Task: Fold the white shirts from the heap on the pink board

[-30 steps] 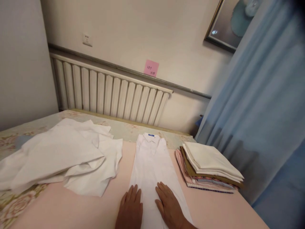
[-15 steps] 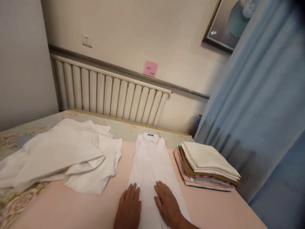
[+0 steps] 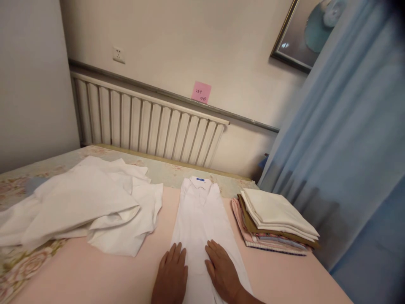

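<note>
Head view: flat palms (image 3: 172,276) (image 3: 223,272) on long, narrow-folded smooth white shirt (image 3: 202,221)

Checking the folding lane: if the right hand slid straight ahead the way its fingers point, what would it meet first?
Probably only more of the narrow folded white shirt under the right hand, then its blue-labelled collar.

White radiator (image 3: 148,122), blue curtain (image 3: 344,139), framed picture (image 3: 311,31)
</note>
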`<state>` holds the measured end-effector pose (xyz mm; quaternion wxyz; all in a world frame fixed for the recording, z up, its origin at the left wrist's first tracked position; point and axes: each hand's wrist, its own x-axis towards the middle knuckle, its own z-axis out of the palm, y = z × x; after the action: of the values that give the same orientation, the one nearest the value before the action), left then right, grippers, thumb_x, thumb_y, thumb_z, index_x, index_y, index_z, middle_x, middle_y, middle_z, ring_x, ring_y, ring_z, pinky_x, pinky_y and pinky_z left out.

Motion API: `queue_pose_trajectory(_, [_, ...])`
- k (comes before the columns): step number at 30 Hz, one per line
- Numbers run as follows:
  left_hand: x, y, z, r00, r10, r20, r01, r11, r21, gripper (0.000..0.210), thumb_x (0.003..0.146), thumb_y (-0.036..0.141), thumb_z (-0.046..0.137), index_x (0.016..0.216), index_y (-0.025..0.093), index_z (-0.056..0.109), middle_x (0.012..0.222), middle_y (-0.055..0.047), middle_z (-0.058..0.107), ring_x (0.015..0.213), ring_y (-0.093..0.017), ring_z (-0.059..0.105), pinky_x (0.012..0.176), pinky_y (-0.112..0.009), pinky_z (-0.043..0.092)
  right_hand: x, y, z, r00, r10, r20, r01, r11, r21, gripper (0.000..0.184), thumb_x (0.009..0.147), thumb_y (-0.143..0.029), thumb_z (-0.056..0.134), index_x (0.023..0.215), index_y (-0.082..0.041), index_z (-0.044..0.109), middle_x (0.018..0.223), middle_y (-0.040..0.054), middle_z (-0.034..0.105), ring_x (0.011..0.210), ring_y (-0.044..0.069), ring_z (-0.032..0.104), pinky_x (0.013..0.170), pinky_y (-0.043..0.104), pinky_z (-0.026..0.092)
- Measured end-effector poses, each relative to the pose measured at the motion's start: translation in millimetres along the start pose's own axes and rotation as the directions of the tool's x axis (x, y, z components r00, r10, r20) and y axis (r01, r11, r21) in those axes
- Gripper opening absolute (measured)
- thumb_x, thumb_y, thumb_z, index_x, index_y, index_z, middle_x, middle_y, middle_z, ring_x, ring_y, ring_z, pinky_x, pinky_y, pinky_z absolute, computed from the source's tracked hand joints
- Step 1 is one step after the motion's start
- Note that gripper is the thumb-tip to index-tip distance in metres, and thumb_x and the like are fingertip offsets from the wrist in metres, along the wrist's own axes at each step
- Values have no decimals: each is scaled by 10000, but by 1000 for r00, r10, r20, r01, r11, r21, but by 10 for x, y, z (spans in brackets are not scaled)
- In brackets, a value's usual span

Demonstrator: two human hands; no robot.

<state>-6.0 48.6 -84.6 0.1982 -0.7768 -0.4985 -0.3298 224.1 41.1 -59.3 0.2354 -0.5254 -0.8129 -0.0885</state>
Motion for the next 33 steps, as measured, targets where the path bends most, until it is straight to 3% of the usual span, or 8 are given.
queue_pose_trajectory(13, [19, 9, -45, 999, -10, 51, 11, 1000, -17, 374, 875, 190, 455, 1220, 215, 597, 1307, -44, 605, 1228, -217, 515, 1019, -390, 349, -2, -1, -9, 1000, 14, 24, -14, 1000, 6, 417, 923, -268, 469, 1335, -231, 520, 1382, 69, 521, 1305, 242, 452, 1069, 482, 424])
queue_pose_trajectory(33, [-12, 21, 49, 994, -47, 100, 56, 995, -87, 381, 883, 232, 422, 1215, 217, 609, 1321, -56, 594, 1246, -235, 493, 1025, -417, 345, 15, -12, -35, 1000, -8, 20, 8, 1000, -17, 409, 923, -251, 477, 1328, -222, 521, 1363, 74, 541, 1297, 241, 462, 1063, 479, 430])
